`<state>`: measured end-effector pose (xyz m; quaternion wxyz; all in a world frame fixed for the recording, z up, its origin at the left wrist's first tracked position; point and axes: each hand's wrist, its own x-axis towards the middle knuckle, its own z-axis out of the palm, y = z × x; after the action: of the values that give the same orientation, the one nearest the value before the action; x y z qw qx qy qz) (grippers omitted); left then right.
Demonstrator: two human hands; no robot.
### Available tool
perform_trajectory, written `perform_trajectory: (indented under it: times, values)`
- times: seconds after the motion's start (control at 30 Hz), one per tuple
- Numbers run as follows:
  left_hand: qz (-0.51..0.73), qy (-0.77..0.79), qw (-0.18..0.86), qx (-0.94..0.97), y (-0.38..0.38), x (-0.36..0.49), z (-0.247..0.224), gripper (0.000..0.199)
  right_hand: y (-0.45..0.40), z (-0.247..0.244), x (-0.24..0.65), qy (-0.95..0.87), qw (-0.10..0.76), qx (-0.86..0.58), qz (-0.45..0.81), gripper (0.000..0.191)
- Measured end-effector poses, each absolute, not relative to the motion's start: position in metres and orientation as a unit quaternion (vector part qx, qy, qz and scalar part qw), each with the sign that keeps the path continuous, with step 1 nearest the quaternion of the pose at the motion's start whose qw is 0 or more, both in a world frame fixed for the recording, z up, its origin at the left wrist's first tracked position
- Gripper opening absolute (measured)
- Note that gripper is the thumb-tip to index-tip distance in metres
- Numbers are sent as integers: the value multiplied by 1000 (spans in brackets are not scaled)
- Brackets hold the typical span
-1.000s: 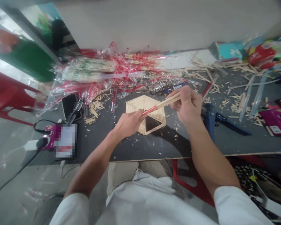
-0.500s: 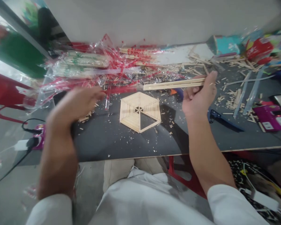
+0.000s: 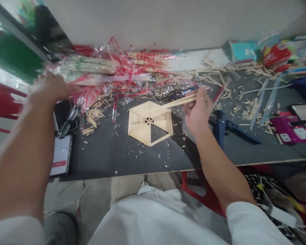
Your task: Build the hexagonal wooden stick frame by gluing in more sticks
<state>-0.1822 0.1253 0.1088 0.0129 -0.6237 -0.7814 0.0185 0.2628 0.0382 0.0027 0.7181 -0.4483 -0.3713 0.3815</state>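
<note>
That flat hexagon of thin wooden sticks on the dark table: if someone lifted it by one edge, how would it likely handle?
The hexagon looks light, being only thin sticks laid flat. It is probably fragile: one wedge is open, so lifting there may flex or split it. Pushed, it would likely slide on the table, not roll.

White short sleeves, white top, forearms bare.

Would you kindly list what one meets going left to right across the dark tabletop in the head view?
Phone → glasses → hexagon of wooden sticks → right hand holding chopsticks → blue tool → purple box.
</note>
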Motion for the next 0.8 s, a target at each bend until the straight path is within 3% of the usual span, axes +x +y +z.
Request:
perform_trajectory:
  times: [0.07, 0.13, 0.2, 0.3, 0.37, 0.47, 0.67, 0.8]
  values:
    - [91, -751, 32, -653, 117, -161, 119, 112, 33, 2, 256, -397, 697, -449, 394, 64]
    - [78, -696, 66, -710, 110, -136, 132, 95, 26, 4, 251, -426, 674, -451, 401, 63]
    - [26, -673, 95, -733, 102, -109, 143, 93, 20, 7, 248, -450, 653, -455, 405, 64]
    - [-47, -630, 21, -775, 81, -67, 145, 80, 15, 9, 245, -482, 617, -461, 418, 66]
    - [-137, -540, -75, -827, 59, -39, 136, 60, 13, 9, 243, -493, 597, -459, 436, 67]
    - [-171, -460, -215, -845, 26, 3, 107, 38, 11, 6, 240, -492, 586, -445, 466, 67]
    - [-99, -464, -279, -835, 0, 34, 52, 29, 11, 2, 235, -511, 573, -396, 504, 61]
    - [-114, -545, -219, -802, 10, -4, 39, 28, 18, 4, 240, -519, 613, -396, 445, 36]
